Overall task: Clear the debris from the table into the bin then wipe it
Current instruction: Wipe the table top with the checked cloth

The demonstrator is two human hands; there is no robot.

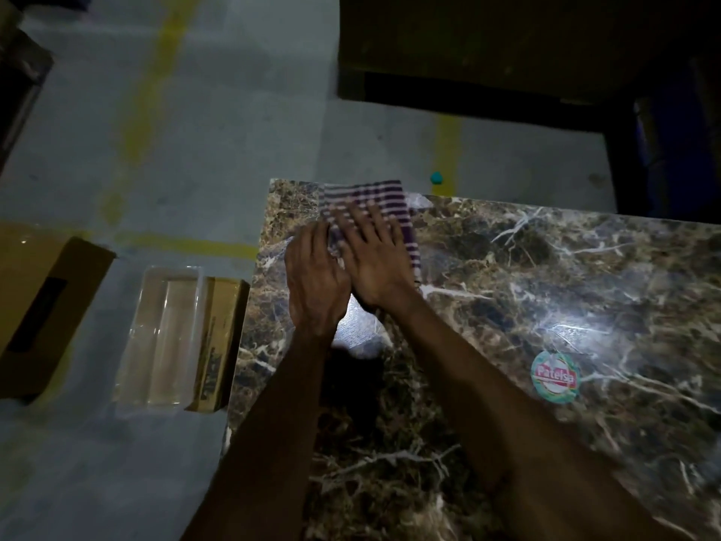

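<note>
Now wiping, by the look of things. Both hands down on a striped purple-and-white cloth [366,212] at the far left corner of the marble-patterned desk [546,306]. Right hand [372,253] laid flat, fingers spread, palm pressing the cloth against the desk. Left hand [316,279] just beside, overlapping the right at the thumb side, fingers curled over the cloth's near edge; whether pinching fabric or only resting, hard to say through the blur. No loose debris visible on the desktop, only a round sticker [554,376] stuck near the glare patch. Clear plastic tray [164,329] and cardboard boxes [43,306] on the floor off the left edge; which serves as the bin, unclear.

Cloth judged soft, light, limp: apt to bunch or slide under a one-sided push. Best worked with a flat palm at the middle, fingers spread to keep the folds even, rather than pinched at a corner. Glossy top likely slippery, so steady downward pressure wanted.
</note>
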